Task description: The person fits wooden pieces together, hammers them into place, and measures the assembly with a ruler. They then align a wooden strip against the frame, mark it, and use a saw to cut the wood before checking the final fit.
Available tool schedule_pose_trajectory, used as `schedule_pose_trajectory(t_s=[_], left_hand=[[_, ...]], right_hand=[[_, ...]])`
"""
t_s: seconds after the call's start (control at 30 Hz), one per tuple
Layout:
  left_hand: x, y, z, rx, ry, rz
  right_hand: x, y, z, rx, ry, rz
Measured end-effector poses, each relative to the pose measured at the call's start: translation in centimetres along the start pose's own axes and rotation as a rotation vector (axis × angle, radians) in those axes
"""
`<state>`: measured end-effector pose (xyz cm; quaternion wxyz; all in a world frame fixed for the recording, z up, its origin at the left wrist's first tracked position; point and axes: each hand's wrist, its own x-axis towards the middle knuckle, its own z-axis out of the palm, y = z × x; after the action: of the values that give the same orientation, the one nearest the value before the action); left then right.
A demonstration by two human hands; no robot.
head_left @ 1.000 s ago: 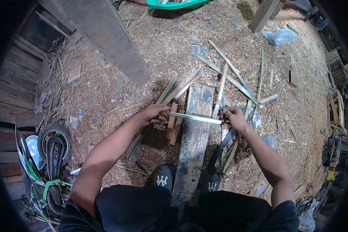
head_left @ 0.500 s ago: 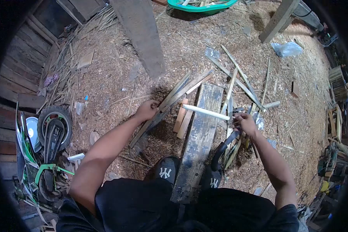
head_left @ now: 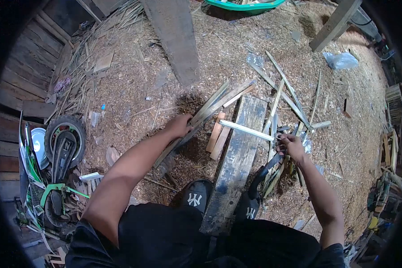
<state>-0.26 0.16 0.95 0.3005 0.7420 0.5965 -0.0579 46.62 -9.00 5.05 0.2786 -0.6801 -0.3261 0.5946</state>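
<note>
My left hand [head_left: 180,126] is closed on long wooden strips [head_left: 219,103] that lean diagonally left of the bench. My right hand [head_left: 291,146] is pinched to the right of the bench, above a dark curved handle-like piece [head_left: 254,182]. What its fingers hold is too small and dark to make out. A pale wooden stick [head_left: 247,130] lies across the worn plank bench [head_left: 236,165], its right end close to my right fingers. Two short wood pieces, one orange-brown [head_left: 215,132] and one paler [head_left: 220,144], are beside the bench's left edge.
Loose sticks [head_left: 295,105] lie scattered beyond my right hand. A wide board [head_left: 176,44] and a wooden post [head_left: 336,27] stand ahead. At left is a small green-and-black motorbike [head_left: 60,152]; a green basin [head_left: 245,6] sits at the far edge. Wood shavings cover the floor.
The view has shifted, moving the scene slightly right and down. My left hand has turned a little over the strips. My right hand stays by the pale stick's end.
</note>
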Motion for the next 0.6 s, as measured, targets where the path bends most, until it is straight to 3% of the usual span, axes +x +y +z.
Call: schedule_pose_trajectory(t_s=[0.1, 0.27, 0.3, 0.43, 0.5, 0.6], left_hand=[[0.7, 0.3, -0.1, -0.053, -0.006, -0.055], [2.1, -1.6, 1.1, -0.186, 0.284, 0.154], [1.8, -0.7, 0.0, -0.266, 0.207, 0.072], [2.5, 0.1, -0.8, -0.355, 0.197, 0.06], [3.2, 0.2, -1.0, -0.375, 0.225, 0.173], [4.1, 1.3, -1.2, -0.433, 0.259, 0.191]], right_hand=[[0.0, -0.4, 0.6, 0.01, 0.017, 0.019], [1.5, -0.5, 0.7, 0.098, 0.034, 0.032], [2.1, -0.3, 0.7, 0.147, -0.009, 0.007], [3.8, -0.7, 1.4, 0.053, 0.031, -0.026], [4.7, -0.9, 2.0, 0.007, 0.045, -0.066], [5.3, -1.7, 2.7, -0.065, 0.065, -0.108]])
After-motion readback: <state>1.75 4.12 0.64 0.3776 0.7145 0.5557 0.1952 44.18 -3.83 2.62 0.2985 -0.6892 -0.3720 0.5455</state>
